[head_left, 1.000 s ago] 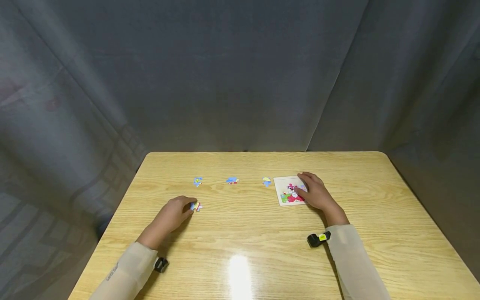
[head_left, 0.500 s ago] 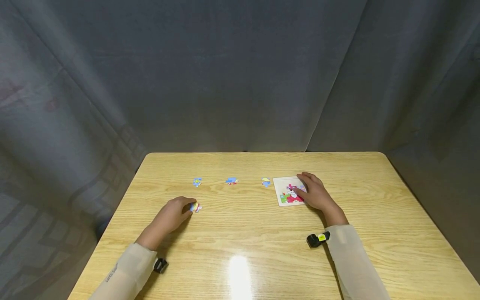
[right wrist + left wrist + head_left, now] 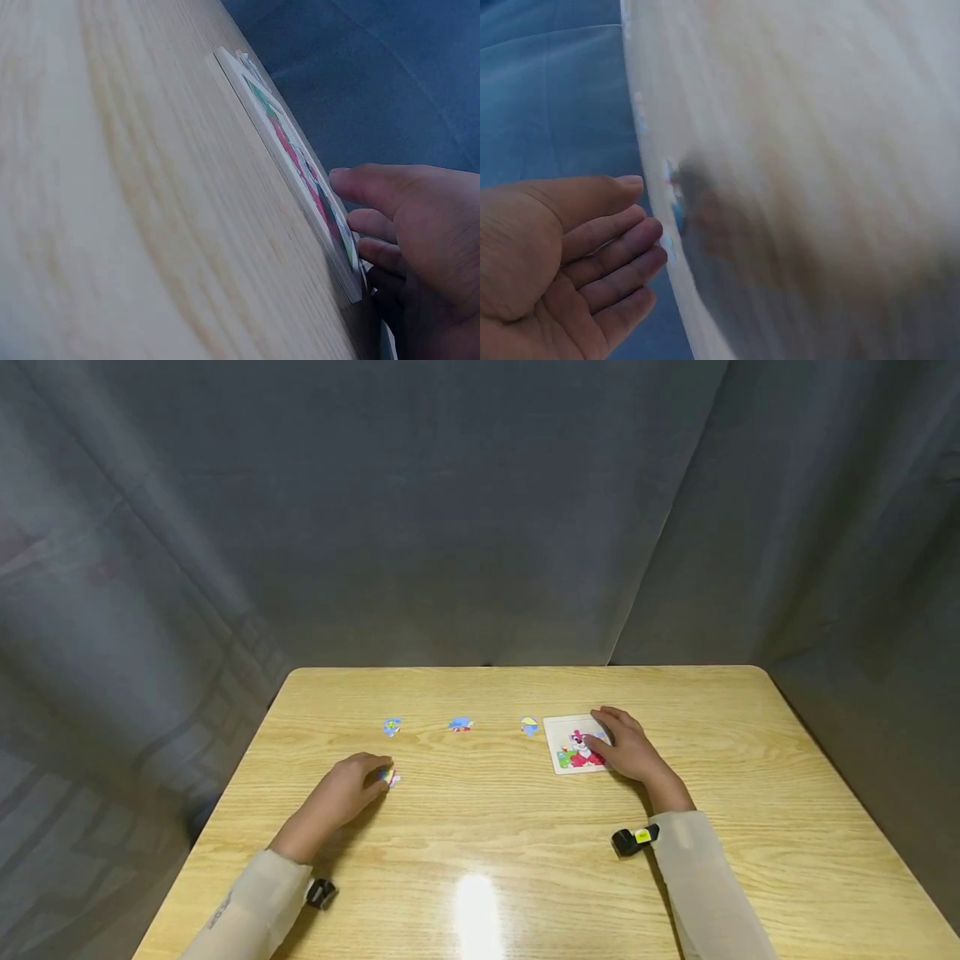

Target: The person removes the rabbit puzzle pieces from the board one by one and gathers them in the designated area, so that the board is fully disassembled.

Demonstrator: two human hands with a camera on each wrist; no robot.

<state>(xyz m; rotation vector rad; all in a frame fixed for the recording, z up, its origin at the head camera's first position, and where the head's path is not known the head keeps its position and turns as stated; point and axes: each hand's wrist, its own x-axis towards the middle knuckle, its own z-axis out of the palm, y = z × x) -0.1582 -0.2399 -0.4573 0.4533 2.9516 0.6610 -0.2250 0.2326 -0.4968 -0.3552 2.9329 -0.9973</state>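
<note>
In the head view my left hand [image 3: 347,789] is over a small blue, yellow and red jigsaw piece [image 3: 392,779] on the table, thumb and index finger at its left side. The left wrist view shows that hand with loosely bent fingers and a gap between thumb and fingers. My right hand [image 3: 632,747] rests at the right side of a white-framed puzzle board [image 3: 555,747]. Its thumb lies over the red and white animal picture [image 3: 579,752]. The other fingers are by the board's edge, and the hand hides the right part of the picture.
Three loose blue jigsaw pieces lie in a row towards the back: a left one [image 3: 392,727], a middle one [image 3: 461,724] and a right one [image 3: 529,726] close to the board. The wooden table [image 3: 480,827] ends at a grey curtain [image 3: 465,527].
My left hand has shifted slightly right over its piece and now covers more of it. The right hand stays on the board. The whole head view has drifted slightly.
</note>
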